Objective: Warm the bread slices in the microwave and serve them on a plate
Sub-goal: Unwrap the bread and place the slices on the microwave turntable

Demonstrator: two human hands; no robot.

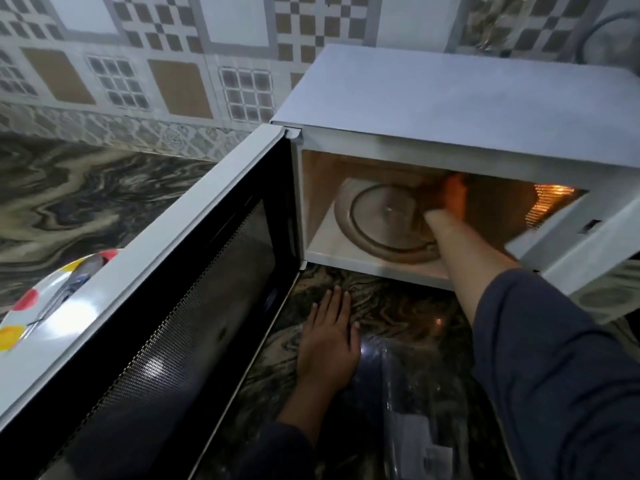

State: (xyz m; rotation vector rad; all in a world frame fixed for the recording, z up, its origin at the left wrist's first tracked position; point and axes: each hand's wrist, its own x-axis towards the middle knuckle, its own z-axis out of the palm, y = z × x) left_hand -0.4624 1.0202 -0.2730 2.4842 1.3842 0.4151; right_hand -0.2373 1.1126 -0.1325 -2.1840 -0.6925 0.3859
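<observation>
With the microwave (pixel 450 109) door (pixel 166 306) swung wide for reach, the left hand (pixel 329 337) lies flat on the worktop (pixel 398 306), probably as a brace, while the right hand (pixel 450 202) reaches over the turntable (pixel 377 220), its grip on any bread too blurred to tell, and the plate (pixel 41 306) waits beyond the door.

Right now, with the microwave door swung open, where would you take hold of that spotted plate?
Take the spotted plate by its left rim, coming from the left: the open door hides its right edge, and a dark object lies across its middle.
</observation>
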